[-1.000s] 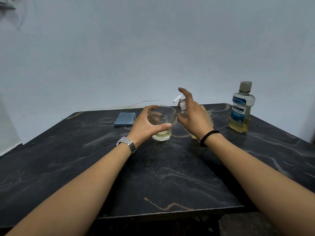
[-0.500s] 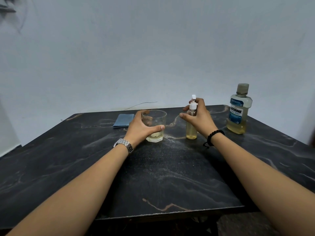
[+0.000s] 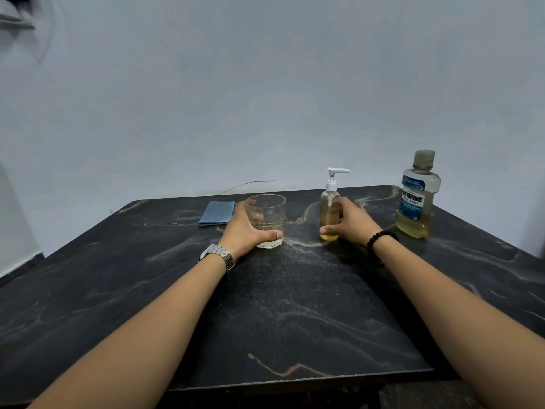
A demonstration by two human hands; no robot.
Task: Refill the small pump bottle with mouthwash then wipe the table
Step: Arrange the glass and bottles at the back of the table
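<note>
Yellow mouthwash fills most of the small clear plastic pump bottle [image 3: 329, 215], and its white pump top is on, so the filling looks done. It stands upright on the black marble table [image 3: 295, 305]. The right hand [image 3: 351, 224] curls loosely round its low part, thumb in front, fingers on the far side; I cannot tell if they squeeze. The left hand [image 3: 246, 230] grips the short clear drinking glass [image 3: 267, 219], which has only a little liquid left. The folded blue cloth [image 3: 217, 213] lies untouched behind, so wiping is still left. The big capped mouthwash bottle [image 3: 417, 196] stands off to the right.
</note>
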